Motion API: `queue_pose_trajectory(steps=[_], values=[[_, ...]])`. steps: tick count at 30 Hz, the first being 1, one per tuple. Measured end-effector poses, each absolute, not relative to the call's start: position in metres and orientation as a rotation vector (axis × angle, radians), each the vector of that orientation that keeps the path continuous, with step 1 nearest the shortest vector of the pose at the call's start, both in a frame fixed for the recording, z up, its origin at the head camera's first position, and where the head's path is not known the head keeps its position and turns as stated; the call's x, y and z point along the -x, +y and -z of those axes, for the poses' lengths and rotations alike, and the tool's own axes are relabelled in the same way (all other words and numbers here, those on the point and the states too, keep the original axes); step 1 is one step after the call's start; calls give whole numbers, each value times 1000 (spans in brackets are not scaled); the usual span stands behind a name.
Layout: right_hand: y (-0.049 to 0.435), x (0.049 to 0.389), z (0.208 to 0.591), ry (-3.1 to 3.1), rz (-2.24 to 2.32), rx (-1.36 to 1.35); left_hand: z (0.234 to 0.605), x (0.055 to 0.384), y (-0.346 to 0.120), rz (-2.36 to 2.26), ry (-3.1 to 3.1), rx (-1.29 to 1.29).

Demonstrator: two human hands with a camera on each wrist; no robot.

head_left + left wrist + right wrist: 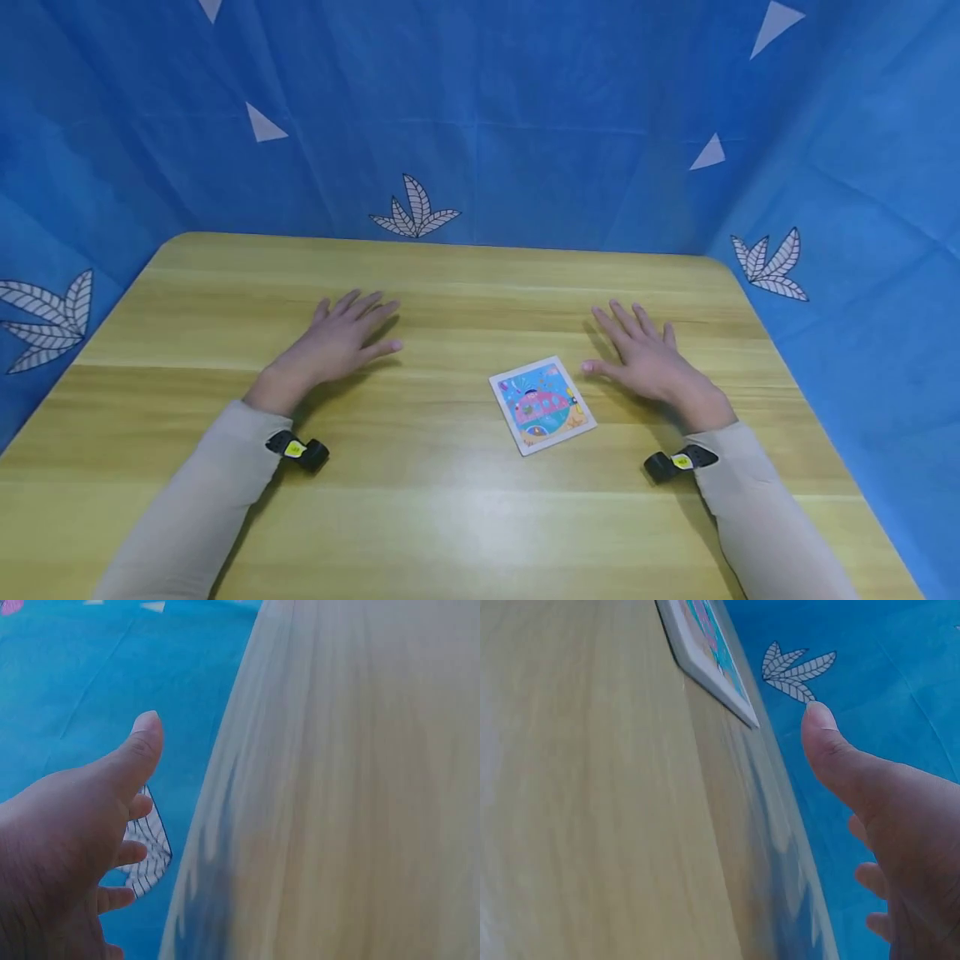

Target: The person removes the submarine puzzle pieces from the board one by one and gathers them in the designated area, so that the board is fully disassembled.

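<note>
While a square, white-bordered picture card (543, 406) lies askew on the wooden counter (405, 517) right of and below the frame's center, a person's left hand (337, 342), at center left, and right hand (648, 362), near the card, extend with fingers spread.

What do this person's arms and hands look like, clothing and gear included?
The left sleeve and right sleeve are long, plain and pale beige-grey. The left wrist camera and right wrist camera are small and black, with yellow markings. The left hand and right hand are bare, without gloves.
</note>
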State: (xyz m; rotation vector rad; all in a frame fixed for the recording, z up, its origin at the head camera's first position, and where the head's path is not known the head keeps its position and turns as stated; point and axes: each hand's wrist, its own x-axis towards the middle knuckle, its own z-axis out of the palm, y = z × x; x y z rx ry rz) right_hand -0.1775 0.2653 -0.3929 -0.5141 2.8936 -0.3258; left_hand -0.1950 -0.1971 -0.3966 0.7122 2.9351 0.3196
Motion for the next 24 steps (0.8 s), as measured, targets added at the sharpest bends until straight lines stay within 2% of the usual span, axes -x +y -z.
queue_pose_trajectory(steps=[24], values=[[227,153,372,2769,467,906,380,140,-122,-334,2776,-1112]])
